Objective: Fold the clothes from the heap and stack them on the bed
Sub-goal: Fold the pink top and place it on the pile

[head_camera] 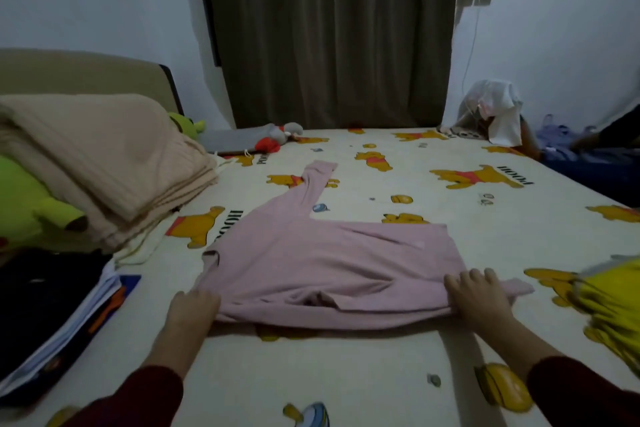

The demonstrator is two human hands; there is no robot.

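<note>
Both hands' fingers seemingly grip pink top [325, 263] on bed [346, 374]; left hand [194, 308], right hand [478, 298].

Pink top [322, 260] lies flat mid-bed [433, 350], one sleeve stretched toward the far side. Left hand [192, 310] grips its near left edge, right hand [479, 298] grips the near right edge; near hem lifted a bit. Folded stack [52, 305] near left, beige blanket [104, 156] behind it. Yellow heap [613, 305] at right. Dark curtain [329, 31] far.
</note>
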